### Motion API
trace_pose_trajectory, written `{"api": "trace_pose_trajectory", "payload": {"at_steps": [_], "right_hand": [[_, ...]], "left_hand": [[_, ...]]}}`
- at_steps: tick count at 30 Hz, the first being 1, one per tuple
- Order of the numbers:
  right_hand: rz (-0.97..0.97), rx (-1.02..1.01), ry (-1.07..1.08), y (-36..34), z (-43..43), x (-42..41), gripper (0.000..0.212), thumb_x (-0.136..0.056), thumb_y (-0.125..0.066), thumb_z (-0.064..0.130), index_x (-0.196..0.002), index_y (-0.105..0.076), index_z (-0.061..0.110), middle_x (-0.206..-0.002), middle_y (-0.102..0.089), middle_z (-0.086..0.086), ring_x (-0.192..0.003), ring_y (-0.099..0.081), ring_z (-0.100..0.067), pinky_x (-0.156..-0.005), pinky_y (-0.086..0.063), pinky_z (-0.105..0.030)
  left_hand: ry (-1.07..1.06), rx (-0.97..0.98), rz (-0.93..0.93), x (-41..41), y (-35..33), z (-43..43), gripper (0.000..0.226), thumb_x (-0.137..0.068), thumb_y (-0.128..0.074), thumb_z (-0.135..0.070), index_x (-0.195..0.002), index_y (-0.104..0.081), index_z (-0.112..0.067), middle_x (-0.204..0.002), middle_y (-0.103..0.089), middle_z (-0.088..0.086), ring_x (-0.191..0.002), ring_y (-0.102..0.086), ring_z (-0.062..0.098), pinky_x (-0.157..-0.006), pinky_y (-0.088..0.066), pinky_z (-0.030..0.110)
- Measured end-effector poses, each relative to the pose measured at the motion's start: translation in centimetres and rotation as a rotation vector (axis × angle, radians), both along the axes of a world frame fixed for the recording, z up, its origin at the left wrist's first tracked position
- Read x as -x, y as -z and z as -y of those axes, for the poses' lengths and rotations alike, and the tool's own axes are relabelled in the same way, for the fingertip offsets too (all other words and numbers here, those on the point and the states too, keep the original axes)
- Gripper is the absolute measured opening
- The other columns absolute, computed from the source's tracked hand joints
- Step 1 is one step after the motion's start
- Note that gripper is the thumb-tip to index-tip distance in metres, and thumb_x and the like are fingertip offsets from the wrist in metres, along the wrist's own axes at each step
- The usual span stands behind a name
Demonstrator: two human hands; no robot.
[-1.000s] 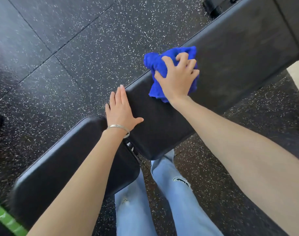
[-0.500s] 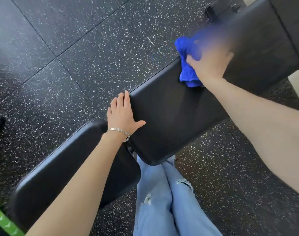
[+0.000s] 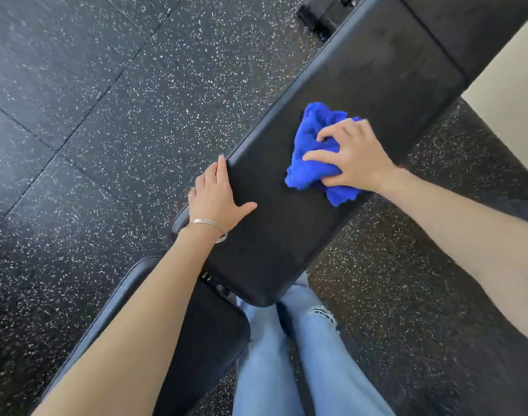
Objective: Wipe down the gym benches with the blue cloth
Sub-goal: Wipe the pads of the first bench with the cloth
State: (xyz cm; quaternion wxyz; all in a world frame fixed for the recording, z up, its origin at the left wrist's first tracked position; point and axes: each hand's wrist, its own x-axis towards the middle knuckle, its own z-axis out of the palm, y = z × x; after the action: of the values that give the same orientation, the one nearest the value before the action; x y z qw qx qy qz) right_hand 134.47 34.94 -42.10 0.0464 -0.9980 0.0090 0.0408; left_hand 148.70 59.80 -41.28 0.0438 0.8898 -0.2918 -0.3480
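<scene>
A long black padded bench pad (image 3: 373, 85) runs diagonally from the lower middle up to the top right. The bunched blue cloth (image 3: 309, 163) lies on its near half, and my right hand (image 3: 354, 156) grips it with curled fingers and presses it onto the pad. Flat on the pad's left edge rests my left hand (image 3: 219, 199), fingers straight, thumb spread, thin bracelets at the wrist. A second black pad, the seat (image 3: 208, 340), sits lower left, partly hidden under my left forearm.
Black speckled rubber floor tiles (image 3: 106, 115) surround the bench. My legs in light blue jeans (image 3: 286, 370) stand at the pad's near end. Black equipment parts (image 3: 319, 16) sit at the top, and a pale surface (image 3: 515, 94) shows at the right edge.
My right hand has swept the cloth away along the pad toward the far end and then back nearer to me. The left hand has stayed on the pad's edge.
</scene>
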Motion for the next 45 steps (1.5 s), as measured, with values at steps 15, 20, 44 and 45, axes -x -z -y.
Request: {"api": "trace_pose_trajectory", "payload": {"at_steps": [15,20,44,45], "right_hand": [[-0.039,-0.038,-0.184,0.7,-4.1,10.0,0.051,-0.060,-0.077,0.041,-0.109,-0.064,0.040,-0.115,-0.055,-0.005,-0.097,-0.043,-0.027,-0.076,-0.042,-0.045],[-0.100,-0.117,0.087,0.7,0.7,10.8,0.054,-0.064,-0.079,0.029,-0.113,-0.061,0.040,-0.115,-0.046,-0.002,-0.097,-0.040,-0.028,-0.079,-0.039,-0.049],[0.006,-0.009,0.628,0.4,-0.9,2.0,0.038,-0.069,-0.067,0.041,-0.105,-0.068,0.031,-0.114,-0.061,-0.007,-0.096,-0.056,-0.035,-0.075,-0.040,-0.043],[0.036,0.000,0.420,0.3,0.0,2.2,0.039,-0.065,-0.069,0.039,-0.103,-0.069,0.030,-0.109,-0.063,-0.008,-0.091,-0.059,-0.035,-0.073,-0.042,-0.042]], "left_hand": [[0.118,0.041,0.045,-0.3,0.8,3.8,0.108,-0.074,-0.069,-0.054,-0.150,-0.004,-0.012,-0.155,-0.017,0.010,-0.138,-0.024,0.035,-0.107,-0.030,0.052],[0.123,0.040,0.053,-0.1,0.9,3.8,0.109,-0.073,-0.069,-0.055,-0.150,-0.004,-0.011,-0.155,-0.016,0.011,-0.136,-0.025,0.037,-0.105,-0.030,0.054],[-0.093,-0.017,0.096,0.6,1.4,7.0,0.103,-0.075,-0.063,-0.061,-0.148,-0.013,-0.010,-0.145,-0.031,0.014,-0.129,-0.033,0.037,-0.103,-0.031,0.054],[-0.095,-0.019,0.091,0.4,1.4,7.4,0.103,-0.075,-0.063,-0.060,-0.149,-0.013,-0.010,-0.145,-0.031,0.013,-0.129,-0.033,0.037,-0.103,-0.031,0.054]]}}
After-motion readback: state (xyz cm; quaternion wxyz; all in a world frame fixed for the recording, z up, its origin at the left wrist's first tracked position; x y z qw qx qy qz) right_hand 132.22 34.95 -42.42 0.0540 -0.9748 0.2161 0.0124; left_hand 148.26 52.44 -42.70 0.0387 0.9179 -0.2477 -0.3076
